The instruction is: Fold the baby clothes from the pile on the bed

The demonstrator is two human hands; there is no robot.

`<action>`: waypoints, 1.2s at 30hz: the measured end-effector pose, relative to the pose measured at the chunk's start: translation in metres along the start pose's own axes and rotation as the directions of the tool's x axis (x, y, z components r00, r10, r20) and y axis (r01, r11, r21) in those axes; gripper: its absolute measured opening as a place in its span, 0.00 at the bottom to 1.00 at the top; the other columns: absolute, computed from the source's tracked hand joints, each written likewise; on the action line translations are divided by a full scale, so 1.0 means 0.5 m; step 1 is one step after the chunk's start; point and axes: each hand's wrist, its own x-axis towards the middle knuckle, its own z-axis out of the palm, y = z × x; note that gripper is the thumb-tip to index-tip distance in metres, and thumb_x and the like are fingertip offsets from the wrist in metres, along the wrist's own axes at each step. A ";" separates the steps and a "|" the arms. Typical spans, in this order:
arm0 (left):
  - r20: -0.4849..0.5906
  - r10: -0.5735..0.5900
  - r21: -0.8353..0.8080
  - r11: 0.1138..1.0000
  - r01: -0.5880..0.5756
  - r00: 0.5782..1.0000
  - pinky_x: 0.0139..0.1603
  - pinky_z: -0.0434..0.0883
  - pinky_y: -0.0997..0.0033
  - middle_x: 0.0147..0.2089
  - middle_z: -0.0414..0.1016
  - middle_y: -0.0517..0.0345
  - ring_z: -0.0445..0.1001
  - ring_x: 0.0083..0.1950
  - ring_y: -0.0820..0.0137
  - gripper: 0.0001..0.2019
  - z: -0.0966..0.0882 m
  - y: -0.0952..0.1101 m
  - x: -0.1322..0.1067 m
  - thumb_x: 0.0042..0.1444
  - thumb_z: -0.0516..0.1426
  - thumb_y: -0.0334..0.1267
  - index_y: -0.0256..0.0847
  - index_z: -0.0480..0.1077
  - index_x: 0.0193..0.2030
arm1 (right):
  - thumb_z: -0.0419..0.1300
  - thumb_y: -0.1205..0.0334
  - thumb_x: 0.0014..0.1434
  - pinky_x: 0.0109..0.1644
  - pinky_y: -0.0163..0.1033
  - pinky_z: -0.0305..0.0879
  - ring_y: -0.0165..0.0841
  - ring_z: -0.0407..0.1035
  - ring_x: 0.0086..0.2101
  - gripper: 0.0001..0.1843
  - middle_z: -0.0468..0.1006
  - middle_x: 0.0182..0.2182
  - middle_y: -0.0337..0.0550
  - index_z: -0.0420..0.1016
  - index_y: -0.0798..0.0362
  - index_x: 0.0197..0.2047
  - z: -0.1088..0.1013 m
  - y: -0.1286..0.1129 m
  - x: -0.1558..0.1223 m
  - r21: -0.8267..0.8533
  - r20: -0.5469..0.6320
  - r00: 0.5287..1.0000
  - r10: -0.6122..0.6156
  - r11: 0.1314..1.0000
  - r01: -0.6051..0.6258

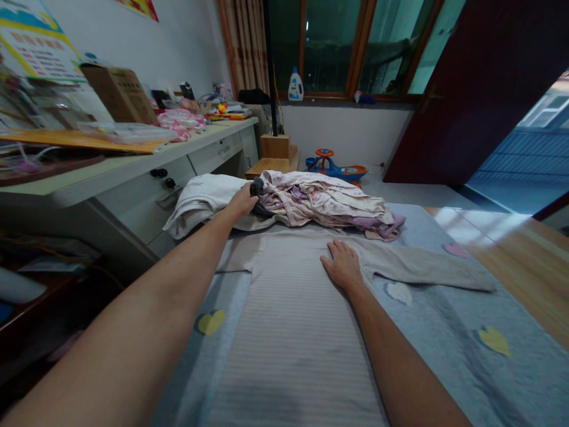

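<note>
Under the right hand (342, 265), with its fingers (334, 252) spread apart, lies a striped long-sleeved shirt (288, 308), flat on a blue blanket (444, 332) with hearts. The left hand (242, 201) curls its fingers together on a dark cloth (256, 188) at the edge of a heap of clothes (320, 204). A white desk (133, 178) stands left of those fingers.
</note>
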 end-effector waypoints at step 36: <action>0.335 -0.095 0.442 0.894 -0.067 0.937 0.71 0.51 0.47 0.76 0.50 0.38 0.48 0.76 0.49 0.35 0.115 -0.012 -0.310 0.68 0.41 0.58 0.38 0.53 0.74 | 0.50 0.49 0.68 0.69 0.51 0.45 0.45 0.51 0.67 0.29 0.59 0.69 0.51 0.63 0.54 0.68 -0.003 -0.001 0.000 0.005 0.004 1.000 0.000 1.000 0.000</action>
